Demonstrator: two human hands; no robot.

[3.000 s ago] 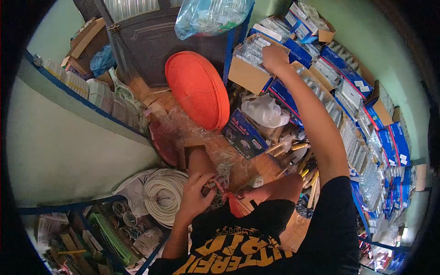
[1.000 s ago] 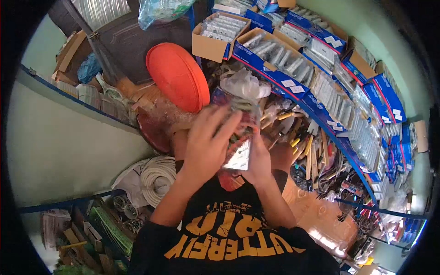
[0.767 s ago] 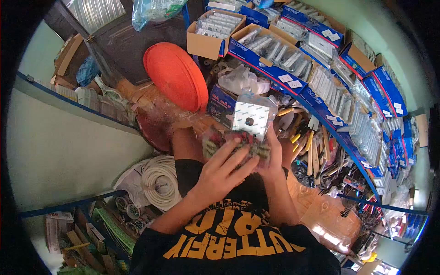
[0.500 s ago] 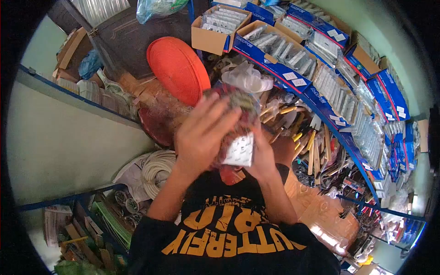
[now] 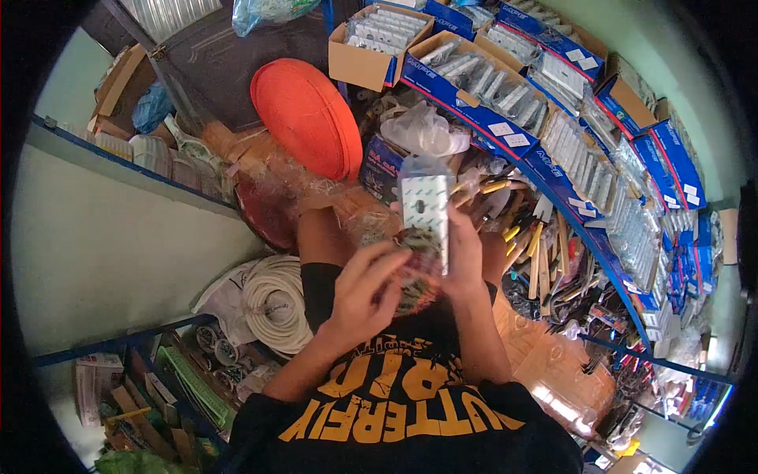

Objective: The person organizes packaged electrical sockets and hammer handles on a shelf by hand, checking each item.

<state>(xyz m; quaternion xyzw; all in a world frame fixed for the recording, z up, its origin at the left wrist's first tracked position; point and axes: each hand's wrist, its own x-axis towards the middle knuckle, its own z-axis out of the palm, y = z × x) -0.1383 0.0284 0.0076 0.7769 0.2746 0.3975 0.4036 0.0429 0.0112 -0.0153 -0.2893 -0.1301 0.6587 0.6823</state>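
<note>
Just above your lap, past the yellow lettering on your black shirt (image 5: 395,407), your two hands work close together. Your right hand (image 5: 466,257) is clamped on the right edge of a white plate (image 5: 427,212) in clear wrapping, held up before you with its marked face and dark centre hole showing. Against the lower part of that plate is a dark patterned cloth (image 5: 425,253), blurred. Your left hand (image 5: 365,291) is beside the cloth with its fingers bent toward it; the blur hides whether they are pinching it, so you cannot tell there.

Beyond your left knee lies a coil of white hose (image 5: 275,304); off your right knee, wooden-handled tools (image 5: 543,268) lie in a heap. Ahead of you, past the plate, are a dark blue box (image 5: 381,167) and a white plastic bag (image 5: 422,130), with a big orange roll (image 5: 304,118) to their left. Farther out, open cartons (image 5: 474,99) of wrapped pieces line the right, and a dark door (image 5: 225,71) stands behind the roll.
</note>
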